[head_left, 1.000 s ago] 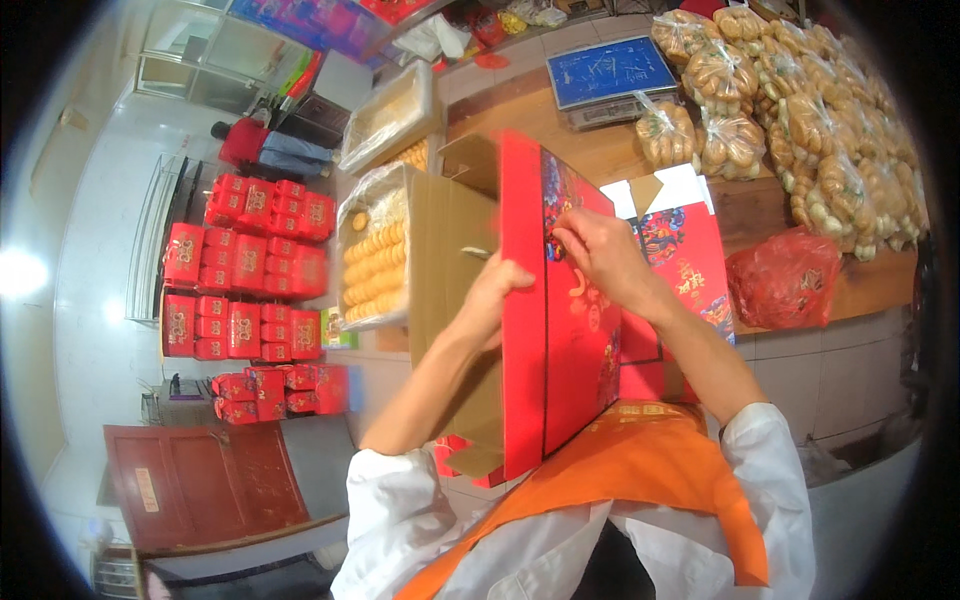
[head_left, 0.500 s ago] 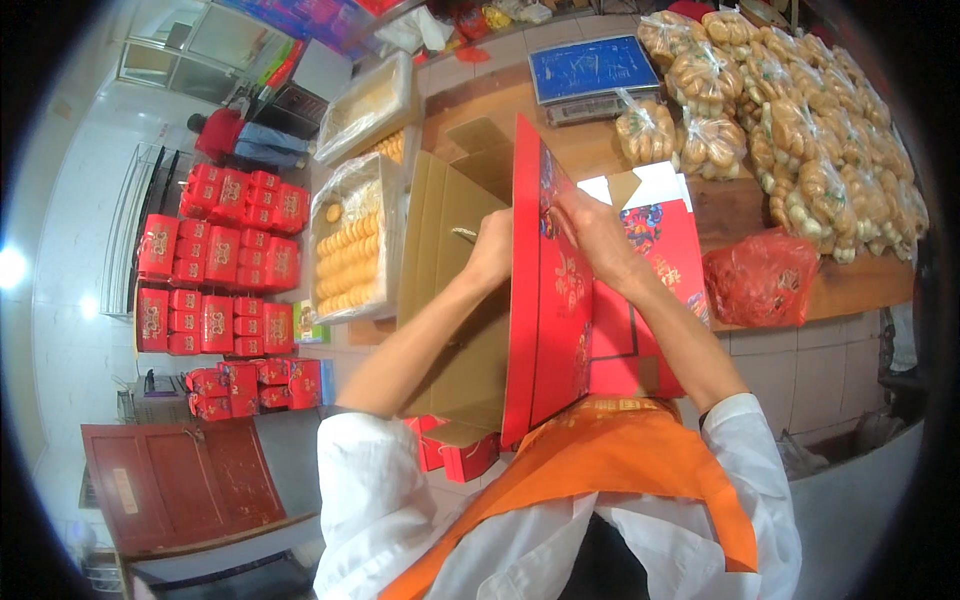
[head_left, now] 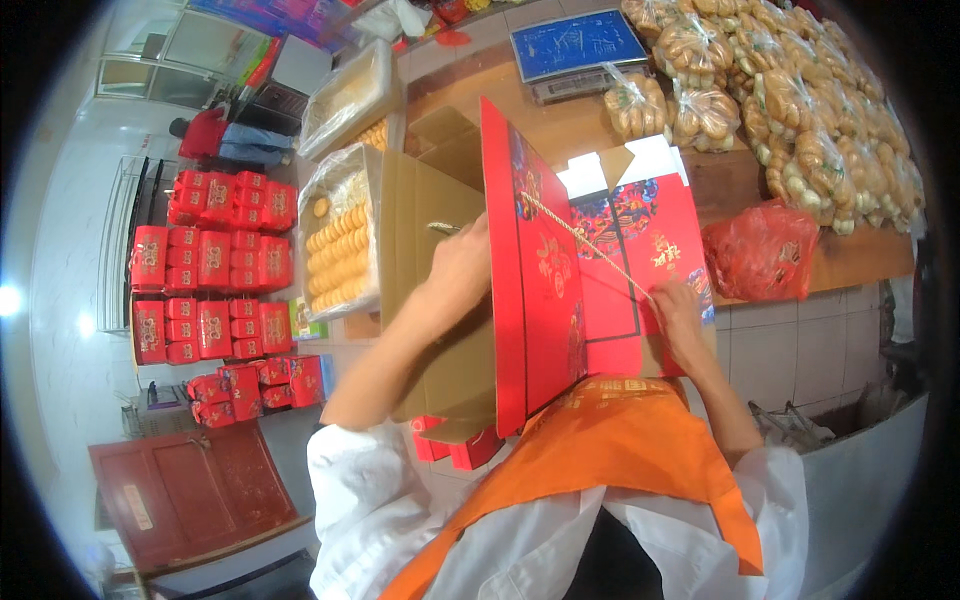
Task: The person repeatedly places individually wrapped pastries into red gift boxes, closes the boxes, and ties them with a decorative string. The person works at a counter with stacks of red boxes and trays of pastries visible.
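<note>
An open red cardboard gift box, brown inside, stands upright before me, with a printed front panel. A pale twisted cord runs from the upper part of this panel to my right hand, which is closed on it and holds it taut to the right. My left hand is at the inner side of the panel, its fingers bunched; their tips are hidden behind the panel, so what they hold cannot be seen. Near them, a cord end shows inside the box. Flat red printed cardboard lies beneath my right hand.
Bagged bread rolls are heaped at the far right, by a blue-topped scale. A crumpled red plastic bag lies nearer. Left are a lined tray of round biscuits and stacked red boxes. Another person is farther off.
My right hand has moved from the panel's upper part down and right, drawing a length of cord out. My left hand has stayed inside the box, shifting slightly lower.
</note>
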